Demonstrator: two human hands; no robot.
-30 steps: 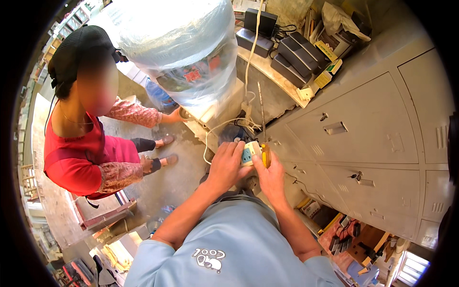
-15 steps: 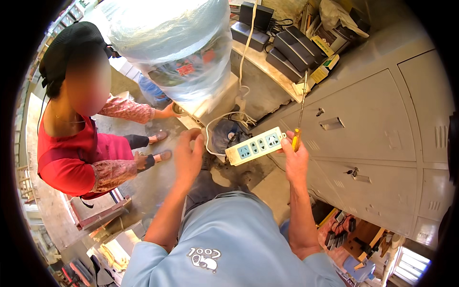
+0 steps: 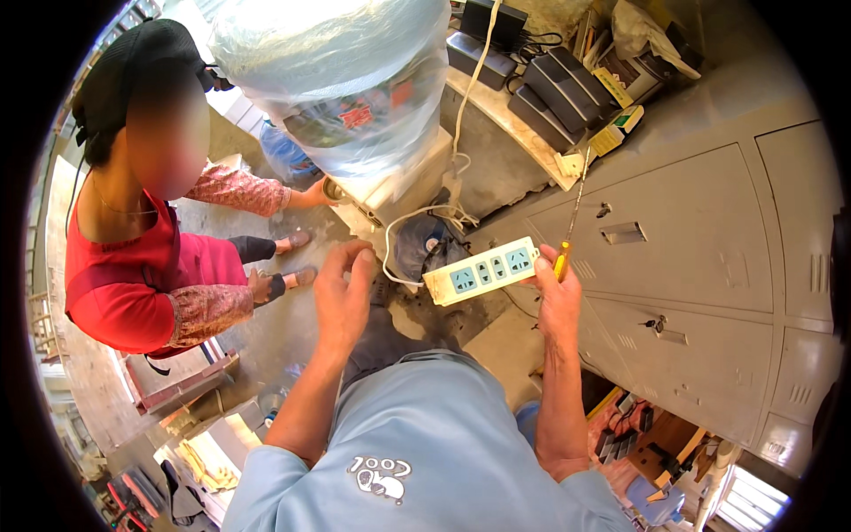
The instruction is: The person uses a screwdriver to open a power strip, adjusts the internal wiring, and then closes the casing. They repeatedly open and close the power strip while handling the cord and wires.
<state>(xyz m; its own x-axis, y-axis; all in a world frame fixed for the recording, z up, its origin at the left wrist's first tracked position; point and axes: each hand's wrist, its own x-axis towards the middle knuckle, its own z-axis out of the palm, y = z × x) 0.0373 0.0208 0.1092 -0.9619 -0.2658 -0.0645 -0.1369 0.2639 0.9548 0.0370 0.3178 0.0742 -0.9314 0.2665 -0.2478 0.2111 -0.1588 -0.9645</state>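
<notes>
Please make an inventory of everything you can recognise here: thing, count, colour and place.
power strip: one, cream and blue, centre
screwdriver: one, yellow-handled, right of strip
cord: one, white, at strip's left end
wrapped object: one, whitish film, upper centre
box-shaped things: several, black, upper right
locker doors: several, grey, right
co-worker: one, red and black clothing, left
clutter: many, mixed, lower corners
shirt: one, light blue, bottom
left hand: one, bare, left of strip, nothing visibly held
right hand: one, bare, holding strip and screwdriver

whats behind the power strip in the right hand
Beyond the power strip, a dark bundle shows past its upper left edge and stained floor past its lower edge. The strip covers whatever lies directly behind it.
</notes>
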